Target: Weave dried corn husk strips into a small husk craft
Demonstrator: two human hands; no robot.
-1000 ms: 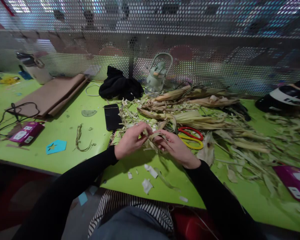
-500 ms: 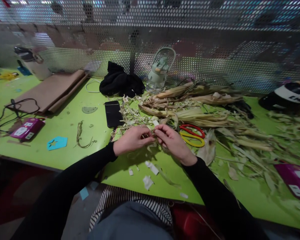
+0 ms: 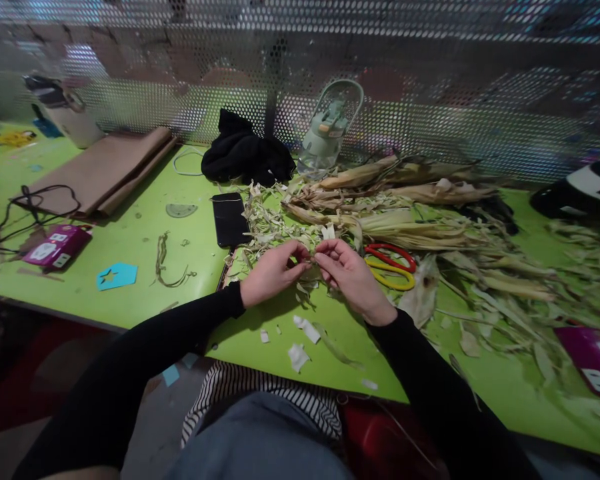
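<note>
Though the husk strip (image 3: 311, 260) was mostly hidden between your fingertips, your left hand (image 3: 271, 275) and right hand (image 3: 353, 280) met over the green table (image 3: 145, 293), both pinched shut on it (palms inward), near the scissors (image 3: 390, 267). The bottle's (image 3: 330, 127) contents were unreadable.

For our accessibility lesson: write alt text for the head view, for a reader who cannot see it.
The left hand and right hand pinch a husk strip between them above a green table. A husk pile, scissors and a black phone lie nearby.
</note>
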